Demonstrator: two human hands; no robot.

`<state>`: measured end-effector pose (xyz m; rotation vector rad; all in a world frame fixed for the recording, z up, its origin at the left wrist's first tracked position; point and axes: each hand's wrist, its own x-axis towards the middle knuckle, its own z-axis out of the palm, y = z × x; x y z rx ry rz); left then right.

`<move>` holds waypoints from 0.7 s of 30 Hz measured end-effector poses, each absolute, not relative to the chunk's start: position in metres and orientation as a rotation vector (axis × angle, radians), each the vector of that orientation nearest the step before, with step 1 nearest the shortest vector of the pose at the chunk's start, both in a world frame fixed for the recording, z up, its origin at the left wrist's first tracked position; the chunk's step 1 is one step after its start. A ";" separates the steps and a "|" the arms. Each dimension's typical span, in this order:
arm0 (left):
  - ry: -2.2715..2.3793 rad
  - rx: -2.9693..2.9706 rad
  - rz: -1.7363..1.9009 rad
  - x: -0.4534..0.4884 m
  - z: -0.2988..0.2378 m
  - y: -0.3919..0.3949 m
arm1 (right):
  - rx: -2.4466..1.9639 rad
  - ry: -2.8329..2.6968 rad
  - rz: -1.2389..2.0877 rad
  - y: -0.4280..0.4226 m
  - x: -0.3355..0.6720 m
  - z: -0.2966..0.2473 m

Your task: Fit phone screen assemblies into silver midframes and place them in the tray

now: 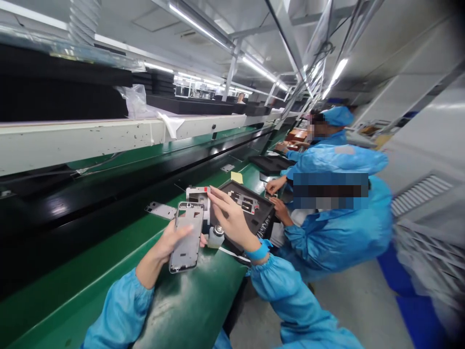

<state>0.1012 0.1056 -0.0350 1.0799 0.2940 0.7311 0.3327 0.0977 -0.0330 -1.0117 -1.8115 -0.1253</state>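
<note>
- Head view, surroundings: a long green worktop [203, 300] runs from near to far, with a dark conveyor belt [109, 194] along its left side and a white shelf rail [72, 140] above that.
- Black trays [54, 92] are stacked on the shelf, with a crumpled plastic bag [136, 99] beside them.
- A bare metal plate [161, 210] lies flat on the worktop, left of the hands and apart from them.
- Just beyond the hands stands a white fixture [198, 196] with a red mark. To its right is a black parts tray [250, 206], and a yellow note [237, 177] lies farther off.
- A small white bottle [217, 236] stands upright between the two hands, close under the right wrist.
- On the right, co-workers in blue coats sit close. One co-worker's hand [276, 184] works just past the parts tray.
- The left hand [170, 242] is clamped on a phone frame [187, 237], fingers behind and thumb on its near edge, holding it tilted up above the worktop.
- The right hand [230, 218] is spread, fingers straight and close together. It holds nothing, and its fingertips [214, 192] reach the white fixture just above the frame's top edge.
</note>
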 end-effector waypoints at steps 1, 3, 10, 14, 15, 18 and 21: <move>0.312 1.129 0.765 0.101 -0.035 0.106 | -1.010 -1.744 0.018 0.095 0.327 -0.032; 0.359 1.300 0.841 0.099 -0.035 0.107 | -0.973 -1.580 0.263 0.090 0.313 -0.028; 0.500 2.036 1.052 0.100 -0.038 0.107 | -0.858 -0.987 0.604 0.087 0.268 -0.014; 0.505 2.306 1.103 0.095 -0.040 0.110 | -0.787 -0.918 0.611 0.090 0.256 -0.008; 0.489 2.360 1.111 0.093 -0.040 0.112 | -0.766 -0.921 0.601 0.091 0.255 -0.007; 0.428 2.446 1.136 0.082 -0.038 0.121 | -0.746 -0.969 0.522 0.091 0.257 -0.007; 0.544 2.372 1.248 0.066 -0.033 0.136 | -0.772 -1.022 0.412 0.087 0.264 -0.019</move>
